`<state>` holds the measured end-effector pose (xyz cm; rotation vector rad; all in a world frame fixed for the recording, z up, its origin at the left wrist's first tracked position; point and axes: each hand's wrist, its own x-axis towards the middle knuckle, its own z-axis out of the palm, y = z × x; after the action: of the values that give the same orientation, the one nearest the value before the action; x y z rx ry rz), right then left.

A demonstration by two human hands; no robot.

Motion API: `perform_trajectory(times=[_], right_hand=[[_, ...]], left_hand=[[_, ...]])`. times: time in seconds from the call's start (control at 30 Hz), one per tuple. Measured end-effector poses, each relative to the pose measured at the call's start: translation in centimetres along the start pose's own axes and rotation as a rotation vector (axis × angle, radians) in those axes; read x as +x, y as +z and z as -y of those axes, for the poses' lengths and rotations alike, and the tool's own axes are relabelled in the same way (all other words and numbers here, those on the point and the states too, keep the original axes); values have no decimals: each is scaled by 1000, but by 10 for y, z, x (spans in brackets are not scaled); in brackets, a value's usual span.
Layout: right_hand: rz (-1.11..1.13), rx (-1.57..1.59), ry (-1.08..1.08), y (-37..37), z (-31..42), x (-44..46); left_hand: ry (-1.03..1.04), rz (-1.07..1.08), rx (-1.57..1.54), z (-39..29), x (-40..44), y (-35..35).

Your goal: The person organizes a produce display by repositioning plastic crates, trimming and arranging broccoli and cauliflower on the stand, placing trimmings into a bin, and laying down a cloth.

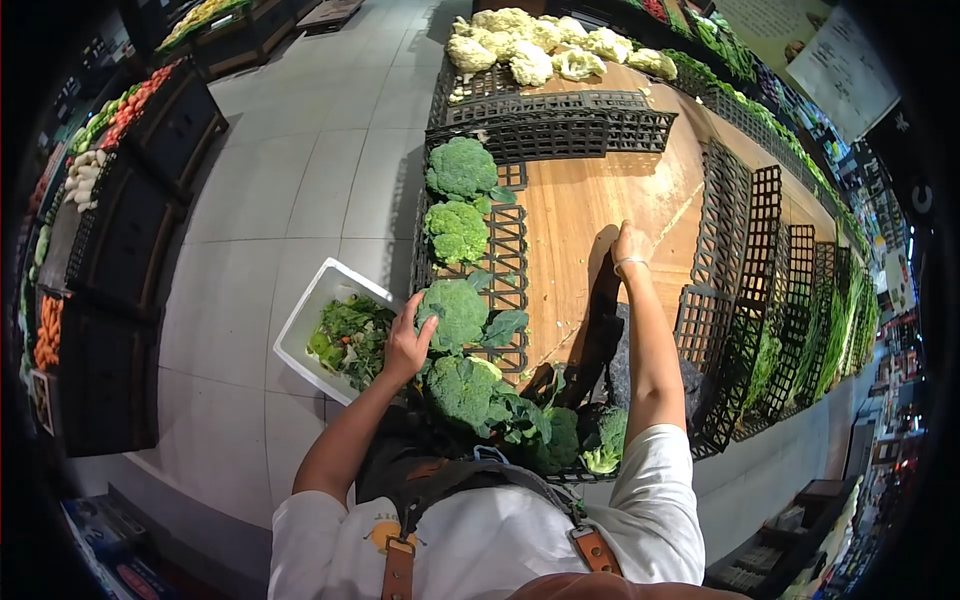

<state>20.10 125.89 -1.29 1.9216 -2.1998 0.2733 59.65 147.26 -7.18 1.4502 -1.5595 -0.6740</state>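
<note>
My left hand (405,342) curves round the left side of a broccoli head (453,314), its thumb and fingers against the florets. This broccoli sits in a row along the left edge of the display, over black plastic grating (508,240). Two more heads, a broccoli (460,167) and a lighter green one (457,232), lie beyond it; another broccoli (462,390) is nearer to me. Over the wooden board (570,215), my right hand (630,243) is closed, with a bracelet on the wrist. Whatever its fingers hold, if anything, cannot be made out.
A white foam box (300,318) with leafy trimmings stands at the left of the display. Cauliflowers (530,62) lie at the far end behind a black crate divider (570,130). Black grates (740,240) and leafy greens (820,340) line the right side.
</note>
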Motion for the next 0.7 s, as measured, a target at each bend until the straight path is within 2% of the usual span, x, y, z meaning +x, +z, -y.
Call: perform_trajectory(times=[0.13,0.2,0.23,0.33,0.4,0.43,0.5,0.57,0.6,0.67,0.7], right_hand=[[-21,93,-57,13,3,2],[-75,378,-18,4,35,-11],[-11,741,0,17,52,-11],[67,1097,-114,-63,163,-79],[162,1046,-234,-81,222,-117],[280,1189,-402,-90,242,-132],[117,983,-739,-73,273,-154],[139,882,-746,-91,264,-154],[158,830,-759,-102,258,-153],[154,824,-654,-114,218,-143],[153,681,-578,-115,192,-136]], left_hand=[[-25,0,24,5,-1,3],[-43,4,41,8,-1,5],[-47,1,36,8,-1,5],[-63,21,21,7,0,5],[-15,-5,33,14,2,8],[6,-7,42,19,-1,9],[-171,148,46,33,1,9],[-136,148,70,29,0,7],[-93,84,66,25,0,7],[-35,10,28,16,2,6],[-52,14,20,12,2,5]])
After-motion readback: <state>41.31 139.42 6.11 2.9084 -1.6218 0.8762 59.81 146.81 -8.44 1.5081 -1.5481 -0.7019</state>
